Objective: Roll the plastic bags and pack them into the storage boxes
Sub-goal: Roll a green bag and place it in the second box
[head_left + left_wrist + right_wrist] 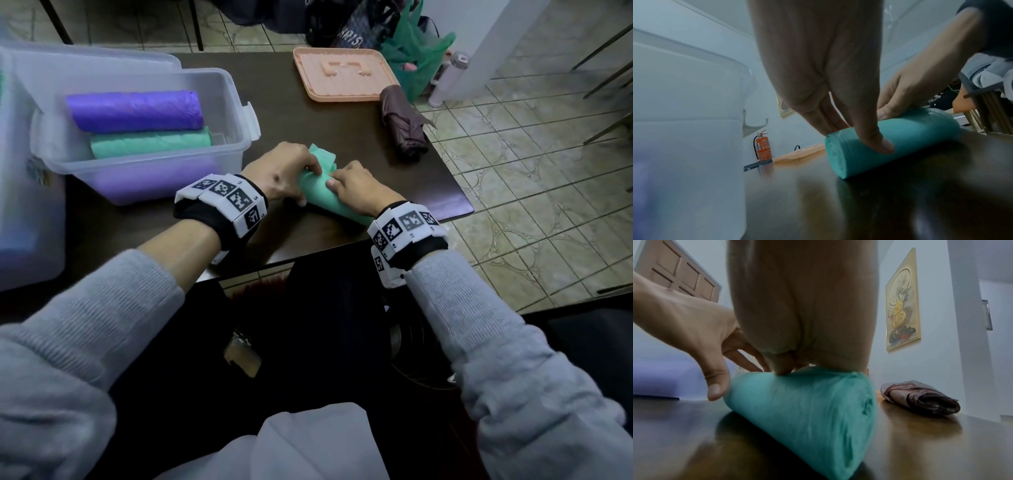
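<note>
Fingers [819, 116] of the left hand [279, 171] curled over one end of a teal bag roll [323, 198], with the thumb pressed on its near side; those of the right hand [356, 186] curled over the other end, thumb likewise on the roll. Both hands thus clamped the roll, which lay on its side on the dark table [342, 116], near the front edge. A loose flap of the same teal plastic [322, 156] stood up between the hands on the far side. To the left, a clear storage box [236, 102] held a purple roll [135, 111] and, touching it on the near side, a green roll [150, 144]. A peach lid [342, 73] lay flat toward the far edge of the table, and just beside its right corner lay a brown bag roll [404, 125], well apart from the hands. Grey sleeves [102, 308] and marker-printed wristbands [222, 202] covered both forearms.
</note>
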The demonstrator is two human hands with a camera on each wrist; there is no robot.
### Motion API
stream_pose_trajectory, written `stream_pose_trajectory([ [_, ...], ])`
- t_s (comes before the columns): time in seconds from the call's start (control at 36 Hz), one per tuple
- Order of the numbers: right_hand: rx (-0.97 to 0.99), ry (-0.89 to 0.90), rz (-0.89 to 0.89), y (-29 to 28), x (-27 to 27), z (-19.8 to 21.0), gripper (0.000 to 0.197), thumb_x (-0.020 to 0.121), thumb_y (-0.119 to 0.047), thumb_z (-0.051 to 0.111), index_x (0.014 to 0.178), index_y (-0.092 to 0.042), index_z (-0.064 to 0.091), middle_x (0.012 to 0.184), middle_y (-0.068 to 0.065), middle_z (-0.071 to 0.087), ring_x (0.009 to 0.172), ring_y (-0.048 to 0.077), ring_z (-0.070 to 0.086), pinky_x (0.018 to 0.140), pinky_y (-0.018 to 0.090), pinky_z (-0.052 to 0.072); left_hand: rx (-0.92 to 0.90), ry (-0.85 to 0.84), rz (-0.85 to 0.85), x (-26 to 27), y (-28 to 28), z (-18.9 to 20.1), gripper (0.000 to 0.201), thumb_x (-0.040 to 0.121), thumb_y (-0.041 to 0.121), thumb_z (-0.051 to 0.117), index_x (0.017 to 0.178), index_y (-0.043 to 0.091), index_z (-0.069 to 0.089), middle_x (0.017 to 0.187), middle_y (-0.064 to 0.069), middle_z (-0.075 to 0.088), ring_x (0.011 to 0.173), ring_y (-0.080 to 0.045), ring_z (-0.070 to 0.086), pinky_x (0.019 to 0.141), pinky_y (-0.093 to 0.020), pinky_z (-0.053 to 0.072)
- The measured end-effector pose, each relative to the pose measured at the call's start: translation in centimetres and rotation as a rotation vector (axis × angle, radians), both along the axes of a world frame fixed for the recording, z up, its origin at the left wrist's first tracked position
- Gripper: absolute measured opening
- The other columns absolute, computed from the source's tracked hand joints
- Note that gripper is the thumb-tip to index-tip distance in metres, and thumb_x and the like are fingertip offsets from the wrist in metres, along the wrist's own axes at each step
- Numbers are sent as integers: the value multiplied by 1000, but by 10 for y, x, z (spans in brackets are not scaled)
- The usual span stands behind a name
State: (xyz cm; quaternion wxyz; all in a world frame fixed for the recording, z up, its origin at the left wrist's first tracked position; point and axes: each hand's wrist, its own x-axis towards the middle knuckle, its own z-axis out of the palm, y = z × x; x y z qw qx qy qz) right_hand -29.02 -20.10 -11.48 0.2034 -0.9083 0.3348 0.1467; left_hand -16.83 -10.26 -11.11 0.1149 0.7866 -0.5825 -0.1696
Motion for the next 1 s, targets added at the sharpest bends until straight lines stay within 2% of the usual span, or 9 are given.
stream_pose_trajectory([
  [0.17,79,9,-12,-1,-1,0,33,103,-27,31,111,-5,54,124,19,54,113,30,51,81,29,33,26,5,-16,2,-1,-2,67,63,14,85,125,19,60,124,-11,59,116,-27,52,97,-33,41],
  [0.31,137,27,-74,-8,1,6,49,96,-37,44,137,-11,38,138,11,45,119,24,49,93,30,39,34,44,-26,5,-1,-2,66,64,15,85,125,22,61,126,-7,60,116,-24,53,93,-26,38],
  [0.39,148,8,-67,-8,3,14,73,94,-29,51,151,-11,9,152,14,25,135,26,34,103,27,31,5,114,-7,5,0,-3,64,62,12,85,122,17,62,122,-6,63,113,-21,55,88,-20,37],
  [0.44,186,15,-41,-7,7,18,76,93,-21,50,152,-13,4,153,12,27,135,24,34,101,24,31,-12,174,22,5,2,-5,62,60,10,86,118,12,62,118,-5,64,109,-18,57,83,-15,35],
  [0.53,234,-8,-7,-2,11,18,61,92,-14,46,149,-16,25,146,10,40,125,20,44,94,23,35,-29,217,64,7,5,-7,56,59,14,88,111,15,66,114,-4,65,106,-16,57,83,-15,37],
  [0.61,282,-67,23,4,10,17,44,92,-9,41,133,-19,52,111,5,58,96,14,51,73,22,39,-49,243,95,9,7,-10,53,58,18,89,107,17,68,110,-4,66,106,-18,58,87,-21,42],
  [0.67,277,-98,22,7,8,16,42,91,-7,39,128,-16,57,102,3,57,92,15,52,74,21,37,-76,268,118,9,9,-13,54,56,18,90,105,16,67,106,-2,65,103,-16,58,87,-23,44],
  [0.86,40,-91,197,21,1,7,51,83,-37,65,123,-8,53,115,11,57,103,24,55,79,26,39,-165,436,187,8,21,-17,47,56,12,89,89,18,56,100,-2,65,95,-16,60,92,-32,50],
  [1.0,-126,-134,265,43,-5,-6,67,74,-30,76,129,-6,45,124,15,48,115,30,48,95,33,39,-239,654,290,5,43,-24,47,62,3,85,98,12,57,104,-8,65,96,-16,61,94,-29,50],
])
